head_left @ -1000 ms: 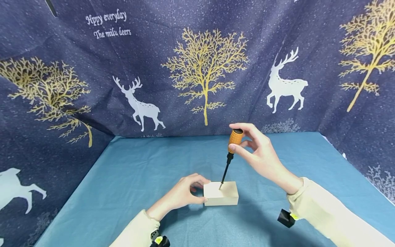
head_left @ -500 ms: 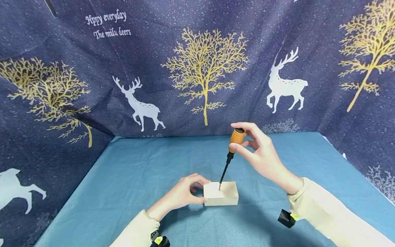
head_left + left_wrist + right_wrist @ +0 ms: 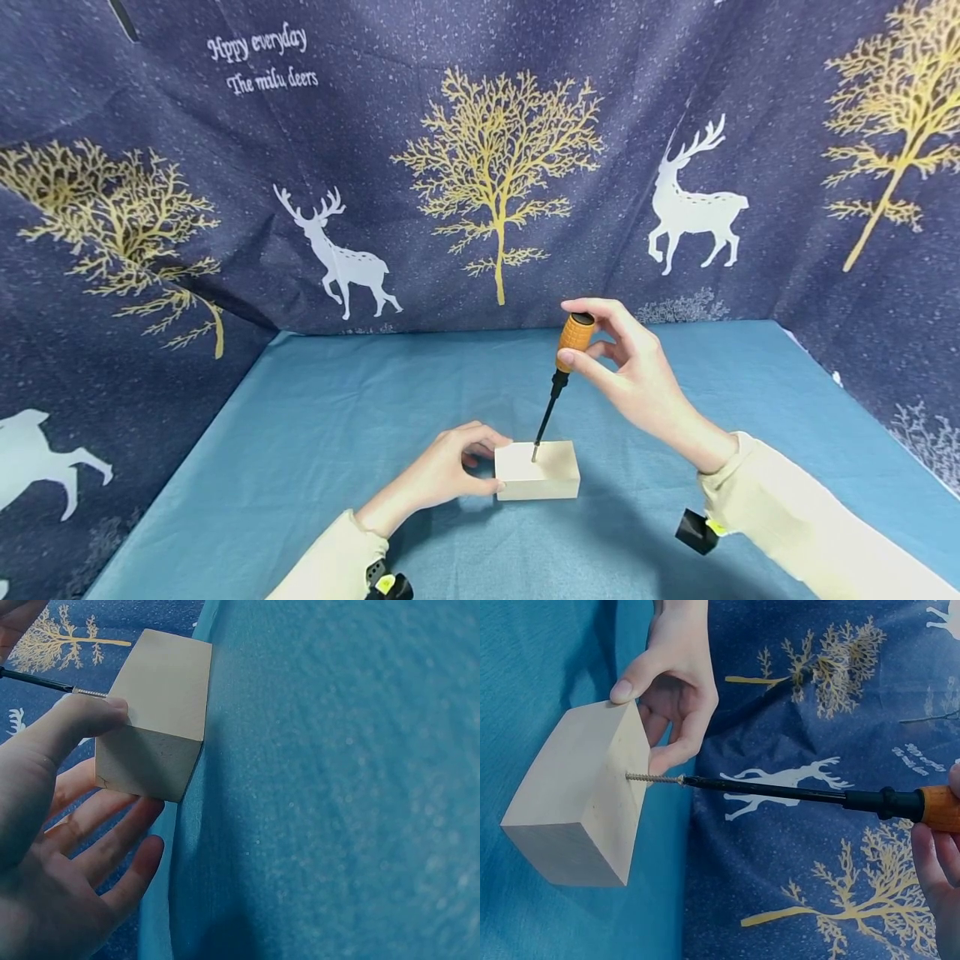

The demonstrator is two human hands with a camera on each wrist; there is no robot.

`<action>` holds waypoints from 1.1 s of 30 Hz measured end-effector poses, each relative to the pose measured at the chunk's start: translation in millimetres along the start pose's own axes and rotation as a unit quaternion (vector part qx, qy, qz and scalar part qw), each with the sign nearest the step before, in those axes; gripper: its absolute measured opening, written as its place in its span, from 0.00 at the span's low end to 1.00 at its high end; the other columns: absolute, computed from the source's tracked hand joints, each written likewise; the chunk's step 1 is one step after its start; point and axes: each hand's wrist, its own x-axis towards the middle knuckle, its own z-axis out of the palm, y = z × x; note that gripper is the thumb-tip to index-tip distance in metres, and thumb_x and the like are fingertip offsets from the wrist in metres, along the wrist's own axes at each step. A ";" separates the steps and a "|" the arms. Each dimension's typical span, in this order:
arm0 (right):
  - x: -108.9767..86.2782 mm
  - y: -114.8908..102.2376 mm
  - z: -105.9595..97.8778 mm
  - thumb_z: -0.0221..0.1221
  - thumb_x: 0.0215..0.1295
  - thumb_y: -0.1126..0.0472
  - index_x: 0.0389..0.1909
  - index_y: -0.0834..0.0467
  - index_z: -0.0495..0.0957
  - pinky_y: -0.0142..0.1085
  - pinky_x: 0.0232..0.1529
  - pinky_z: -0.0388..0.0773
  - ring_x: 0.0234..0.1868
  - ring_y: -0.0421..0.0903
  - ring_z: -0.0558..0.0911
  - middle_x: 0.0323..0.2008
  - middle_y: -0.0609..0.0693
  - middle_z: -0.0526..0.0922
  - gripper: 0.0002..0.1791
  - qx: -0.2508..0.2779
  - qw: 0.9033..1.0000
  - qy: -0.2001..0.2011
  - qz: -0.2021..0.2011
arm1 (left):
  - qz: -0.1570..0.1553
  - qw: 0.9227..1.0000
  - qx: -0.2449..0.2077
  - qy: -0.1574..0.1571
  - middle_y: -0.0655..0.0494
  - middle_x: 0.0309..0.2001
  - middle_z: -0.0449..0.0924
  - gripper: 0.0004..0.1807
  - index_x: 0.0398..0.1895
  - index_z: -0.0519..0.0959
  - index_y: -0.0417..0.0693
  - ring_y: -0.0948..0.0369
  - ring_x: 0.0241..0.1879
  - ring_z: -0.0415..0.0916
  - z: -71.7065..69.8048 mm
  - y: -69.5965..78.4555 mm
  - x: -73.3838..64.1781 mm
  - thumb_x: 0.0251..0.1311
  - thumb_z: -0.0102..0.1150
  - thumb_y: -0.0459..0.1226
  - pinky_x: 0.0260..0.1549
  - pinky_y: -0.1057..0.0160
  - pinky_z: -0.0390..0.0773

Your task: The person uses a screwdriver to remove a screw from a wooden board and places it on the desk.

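A pale wooden block [image 3: 540, 487] lies on the blue cloth. My left hand [image 3: 453, 468] grips its left end, thumb on the near side and fingers round the far side. From the block's top face stands a long threaded screw [image 3: 654, 778], its tip at the wood and most of its thread showing. The black shaft of a screwdriver [image 3: 575, 336] meets the screw's head, tilted a little to the right at the top. Its orange handle is held between the thumb and fingers of my right hand [image 3: 637, 375]. The left wrist view shows the thumb beside the screw [image 3: 90, 693].
Blue cloth [image 3: 360, 392] covers the table around the block. Behind it hangs a dark blue curtain [image 3: 457, 50] printed with white deer and golden trees. A small black box [image 3: 696, 531] is strapped at the right wrist, another [image 3: 399, 587] at the left.
The screwdriver's handle has shifted slightly to the right along with the right-hand fingers, mostly in the first half second. The left hand and the block have stayed put.
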 end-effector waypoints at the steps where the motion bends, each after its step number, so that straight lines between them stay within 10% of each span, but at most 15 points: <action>1: 0.0 0.1 0.0 0.64 0.59 0.75 0.63 0.55 0.72 0.27 0.38 0.81 0.50 0.33 0.80 0.58 0.46 0.75 0.31 0.000 1.000 0.001 0.000 | 0.000 1.000 0.000 0.000 0.62 0.51 0.81 0.22 0.54 0.80 0.64 0.61 0.50 0.82 0.0 0.1 0.0 0.54 0.73 0.43 0.46 0.61 0.81; 33: -4.5 3.8 -2.7 0.66 0.55 0.75 0.61 0.58 0.71 0.25 0.36 0.80 0.44 0.34 0.80 0.53 0.39 0.74 0.31 -0.003 0.999 0.028 0.018 | -0.001 1.000 -0.003 -0.003 0.62 0.52 0.80 0.22 0.54 0.80 0.64 0.60 0.50 0.82 0.1 -0.6 0.1 0.54 0.73 0.44 0.45 0.61 0.81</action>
